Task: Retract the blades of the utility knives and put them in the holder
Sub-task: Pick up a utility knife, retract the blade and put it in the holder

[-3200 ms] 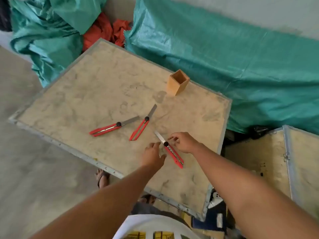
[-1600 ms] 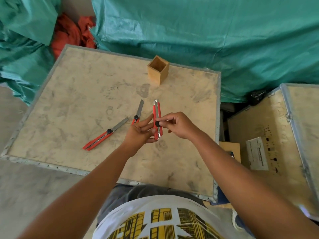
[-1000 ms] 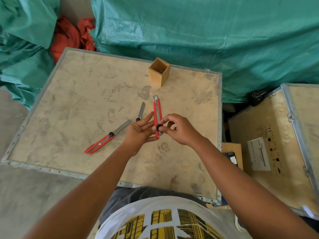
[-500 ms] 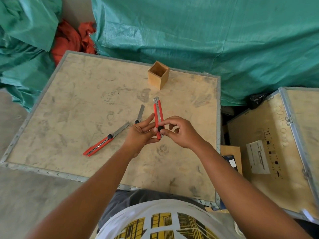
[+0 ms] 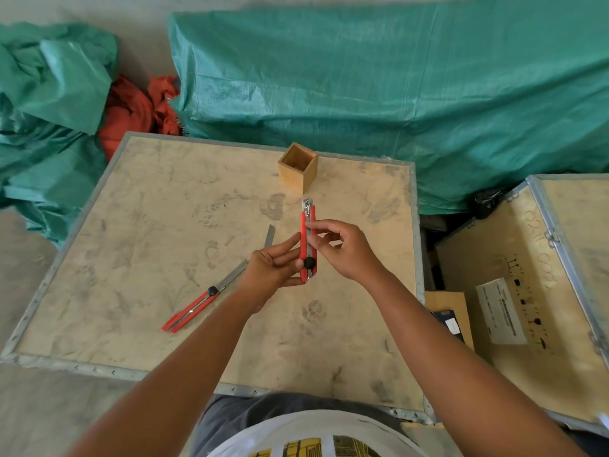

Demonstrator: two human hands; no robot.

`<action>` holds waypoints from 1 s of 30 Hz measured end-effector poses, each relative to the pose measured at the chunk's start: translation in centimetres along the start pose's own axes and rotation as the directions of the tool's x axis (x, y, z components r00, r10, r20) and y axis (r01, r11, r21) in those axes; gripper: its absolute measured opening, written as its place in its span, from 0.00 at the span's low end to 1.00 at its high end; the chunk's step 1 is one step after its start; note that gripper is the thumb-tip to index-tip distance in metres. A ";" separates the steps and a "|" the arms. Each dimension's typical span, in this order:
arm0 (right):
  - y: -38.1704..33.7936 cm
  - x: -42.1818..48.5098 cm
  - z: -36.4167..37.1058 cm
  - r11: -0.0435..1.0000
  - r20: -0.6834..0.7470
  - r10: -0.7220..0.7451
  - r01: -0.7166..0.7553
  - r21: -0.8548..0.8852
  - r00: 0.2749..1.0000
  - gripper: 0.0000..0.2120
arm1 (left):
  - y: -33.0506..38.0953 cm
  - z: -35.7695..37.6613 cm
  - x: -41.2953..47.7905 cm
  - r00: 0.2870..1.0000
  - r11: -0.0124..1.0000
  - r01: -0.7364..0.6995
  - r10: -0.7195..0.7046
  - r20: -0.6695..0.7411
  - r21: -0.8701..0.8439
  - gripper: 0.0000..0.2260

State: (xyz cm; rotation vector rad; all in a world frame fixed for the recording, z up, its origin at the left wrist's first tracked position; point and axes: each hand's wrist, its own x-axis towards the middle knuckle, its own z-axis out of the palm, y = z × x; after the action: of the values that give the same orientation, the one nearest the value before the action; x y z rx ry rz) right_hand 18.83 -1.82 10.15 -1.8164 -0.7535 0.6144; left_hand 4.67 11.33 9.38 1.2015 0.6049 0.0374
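A red utility knife (image 5: pixel 307 225) stands upright above the table, its blade drawn in to a short metal tip. My left hand (image 5: pixel 272 267) grips its lower end by the black slider. My right hand (image 5: pixel 344 250) pinches the knife's middle from the right. A second red knife (image 5: pixel 197 305) lies on the table at the left with its blade out. Only the blade (image 5: pixel 270 234) of a third knife shows above my left hand. The square wooden holder (image 5: pixel 297 172) stands empty near the table's far edge.
The worn wooden table (image 5: pixel 131 242) has a metal rim. Green tarpaulin (image 5: pixel 395 77) covers things behind it, with red cloth (image 5: pixel 135 110) at the back left. A wooden crate (image 5: pixel 527 291) with a white label stands at the right.
The knife was picked up off the table into both hands. Its blade has slid back into the handle and the black slider now sits near the bottom. My right fingers moved up to the middle.
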 end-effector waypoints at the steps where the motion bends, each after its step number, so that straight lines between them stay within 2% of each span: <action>1: -0.3 1.0 -0.2 1.000 -0.006 0.000 0.000 0.001 1.000 0.12 | 0.6 -0.1 0.6 1.000 1.000 -0.004 0.004 0.003 0.012 0.24; 10: -4.5 11.8 -2.5 0.996 -0.130 -0.081 0.086 0.030 0.988 0.12 | 10.3 -2.1 8.5 0.995 0.984 -0.104 0.103 0.016 0.148 0.24; 14: -5.3 16.6 -3.2 0.992 -0.248 -0.113 0.121 0.017 0.962 0.12 | 13.8 -3.7 13.1 0.992 0.970 -0.128 0.127 0.014 0.209 0.24; 18: -3.7 20.9 -2.8 0.995 -0.382 -0.095 0.087 -0.040 0.919 0.12 | 15.5 -5.3 17.7 0.992 0.942 -0.117 0.125 -0.007 0.314 0.28; 20: -2.1 22.6 -2.1 0.994 -0.433 -0.092 0.056 -0.096 0.897 0.13 | 15.2 -6.2 20.1 0.988 0.884 -0.120 0.149 -0.030 0.451 0.33; 22: -0.3 23.7 -1.2 0.991 -0.465 -0.078 0.020 -0.129 0.882 0.13 | 14.5 -7.0 22.3 0.988 0.783 -0.097 0.152 -0.038 0.614 0.41; 25: 1.8 24.4 0.2 0.986 -0.489 -0.061 -0.023 -0.164 0.870 0.13 | 13.1 -7.5 25.1 0.996 0.660 -0.073 0.086 0.022 0.748 0.52; 30: 4.1 24.6 1.7 0.950 -0.473 -0.139 -0.017 -0.311 0.870 0.14 | 11.6 -7.2 27.6 0.991 0.539 -0.107 -0.015 0.136 0.836 0.55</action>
State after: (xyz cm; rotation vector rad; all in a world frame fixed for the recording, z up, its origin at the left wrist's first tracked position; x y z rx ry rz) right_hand 35.06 16.28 4.14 -2.1043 -0.5727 -0.0297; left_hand 27.95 31.26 6.44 2.1667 0.4713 -0.3330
